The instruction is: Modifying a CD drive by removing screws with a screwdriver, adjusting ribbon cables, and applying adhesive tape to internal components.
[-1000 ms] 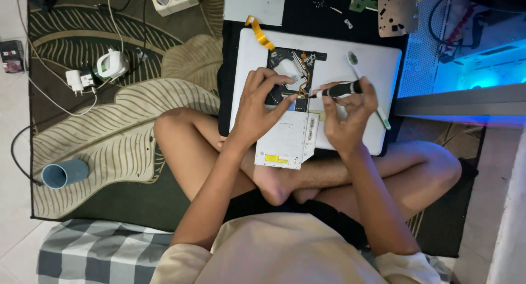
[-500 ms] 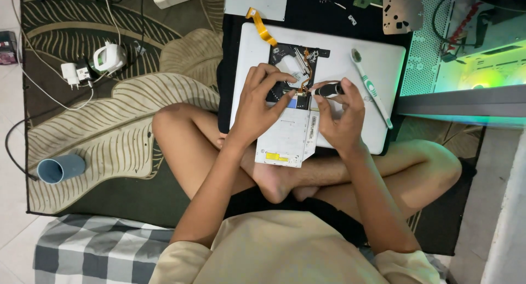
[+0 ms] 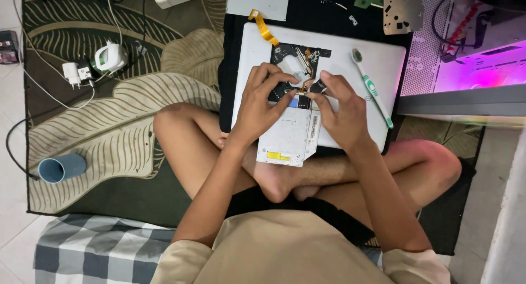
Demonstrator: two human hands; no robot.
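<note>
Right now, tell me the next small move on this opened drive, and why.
Probably ease the tool tip in gently while the left hand pins the drive. The right hand holds it at the orange ribbon beside exposed parts, and the drive lies loose on the white laptop.

Small yellow label point(image 3: 278, 155), prob. rectangular, on silver drive's point(image 3: 290, 136) near edge.

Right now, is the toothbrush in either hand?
No, the toothbrush lies on the white laptop lid, right of the right hand.
</note>
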